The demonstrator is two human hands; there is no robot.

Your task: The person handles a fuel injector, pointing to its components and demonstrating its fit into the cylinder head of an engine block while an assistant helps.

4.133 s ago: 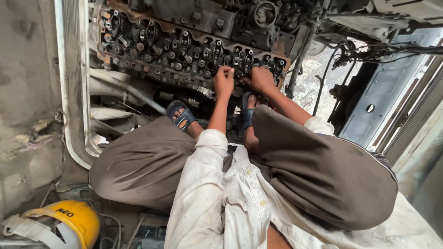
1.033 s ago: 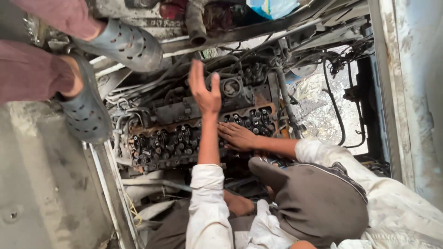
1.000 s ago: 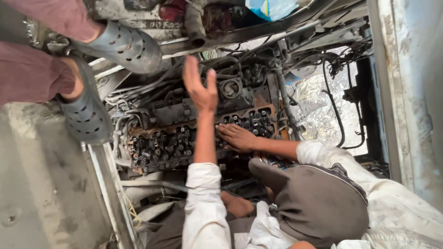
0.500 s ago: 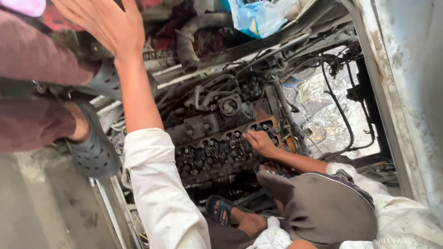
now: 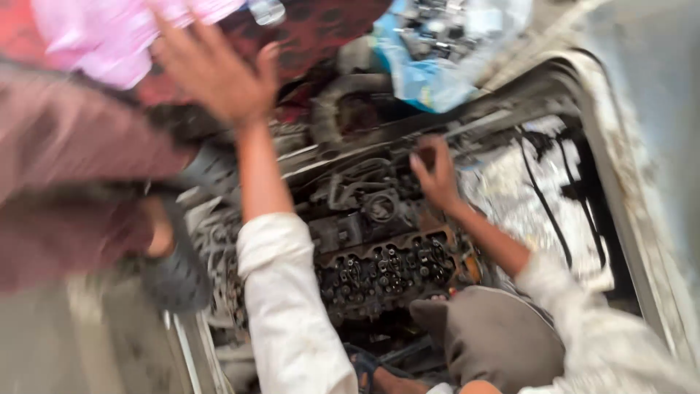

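My left hand [image 5: 215, 69] is raised high at the upper left with its fingers spread, holding nothing. It is in front of a pink cloth [image 5: 109, 36] and a dark patterned fabric. My right hand [image 5: 437, 175] reaches over the far side of a greasy engine head [image 5: 386, 266] with exposed valve springs, close to a metal bar at the bay's edge. Motion blur hides whether its fingers hold anything. Both my sleeves are white.
Another person's leg in brown trousers [image 5: 65, 190] and a grey clog [image 5: 175, 273] stand at the left edge of the bay. A blue plastic bag [image 5: 437, 69] lies at the top. My grey-trousered knee [image 5: 496, 335] and black cables [image 5: 547, 204] are at the right.
My left hand has risen from the engine to the upper left. My right hand has slid from the valve springs toward the far edge. The view has tilted up and blurred.
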